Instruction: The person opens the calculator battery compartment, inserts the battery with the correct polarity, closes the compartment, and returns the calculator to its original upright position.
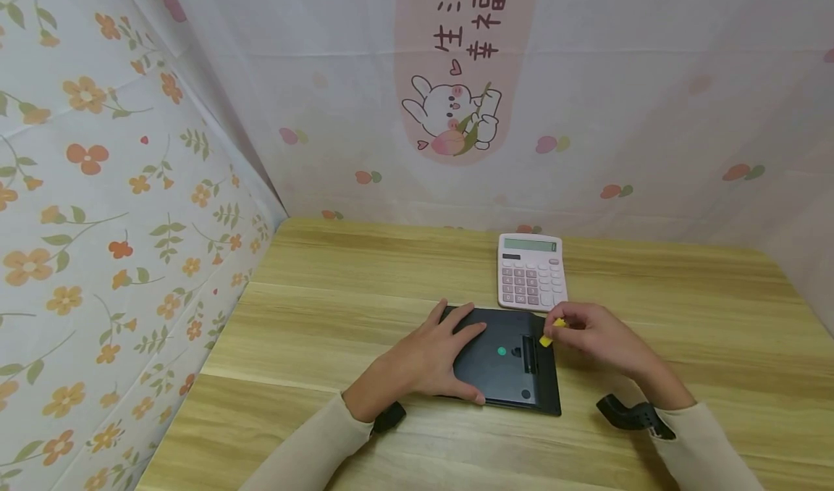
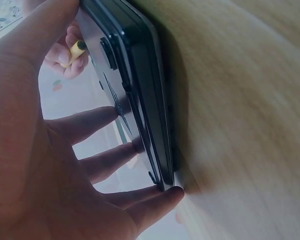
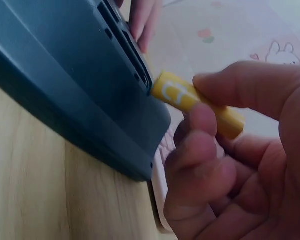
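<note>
A flat black device point(image 1: 485, 364), its kind not certain, lies back side up on the table, with a narrow battery slot point(image 1: 528, 354) uncovered near its right end. Across its left part my left hand point(image 1: 426, 357) spreads its fingers, the thumb at the near edge and fingertips on the back and far edge. My right hand point(image 1: 589, 335) pinches a yellow battery point(image 3: 182, 97) between thumb and fingers. In the right wrist view the battery's end is at the slot's edge; whether they touch I cannot tell.
A pink and white calculator point(image 1: 532, 274) lies face up just beyond the black device. The wooden table point(image 1: 313, 317) meets a patterned cloth point(image 1: 326, 114) behind and a flowered cloth point(image 1: 85, 223) at the left.
</note>
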The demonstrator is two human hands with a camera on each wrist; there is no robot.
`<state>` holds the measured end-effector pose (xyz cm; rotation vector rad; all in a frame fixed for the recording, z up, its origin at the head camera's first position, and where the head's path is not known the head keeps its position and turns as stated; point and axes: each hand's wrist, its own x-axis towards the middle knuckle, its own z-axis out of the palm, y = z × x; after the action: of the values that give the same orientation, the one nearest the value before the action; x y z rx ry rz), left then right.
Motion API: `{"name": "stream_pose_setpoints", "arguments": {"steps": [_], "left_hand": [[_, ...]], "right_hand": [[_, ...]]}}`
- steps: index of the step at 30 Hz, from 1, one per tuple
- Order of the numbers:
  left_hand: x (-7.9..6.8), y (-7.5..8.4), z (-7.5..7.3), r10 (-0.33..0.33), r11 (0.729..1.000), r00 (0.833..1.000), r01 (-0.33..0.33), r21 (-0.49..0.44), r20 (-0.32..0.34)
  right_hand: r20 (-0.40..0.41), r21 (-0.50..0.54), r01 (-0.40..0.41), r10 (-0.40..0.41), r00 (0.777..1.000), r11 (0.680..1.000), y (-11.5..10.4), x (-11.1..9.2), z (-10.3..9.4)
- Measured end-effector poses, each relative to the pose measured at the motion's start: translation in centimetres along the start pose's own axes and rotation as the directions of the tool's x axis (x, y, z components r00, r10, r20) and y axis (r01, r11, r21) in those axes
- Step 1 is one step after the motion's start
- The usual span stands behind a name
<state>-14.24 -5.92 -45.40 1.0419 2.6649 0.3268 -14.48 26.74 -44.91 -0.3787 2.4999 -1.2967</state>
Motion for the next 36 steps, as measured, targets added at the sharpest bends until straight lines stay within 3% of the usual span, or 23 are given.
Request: {"name": "stream_pose_setpoints", "arguments": {"steps": [9,19,26,36], "left_hand": [[0.1,0.0,0.1,-0.001,1.0,1.0,0.001,-0.005,-0.001],[0.1,-0.1,0.1,0.005,1.0,1.0,-0.005,0.005,0.001],[0.1,-0.1,0.1,0.011,1.0,1.0,-0.011,0.003,0.003],[0.2,-0.1,0.0,-0.002,1.0,1.0,0.003,-0.004,0.012]], "right_hand": [[0.132,0.056,0.054,-0.061,0.989,0.997,-0.7,0.6,0.9],[0.161,0.045,0.078,-0.084,0.983,0.996,-1.0,1.0,1.6],[0.126,0.002,0.163,-0.162,0.979,0.987,-0.9,0.9,2.1],[-0.04,-0.139,0.208,-0.215,0.976,0.968,-0.7,0.2,3.6]]}}
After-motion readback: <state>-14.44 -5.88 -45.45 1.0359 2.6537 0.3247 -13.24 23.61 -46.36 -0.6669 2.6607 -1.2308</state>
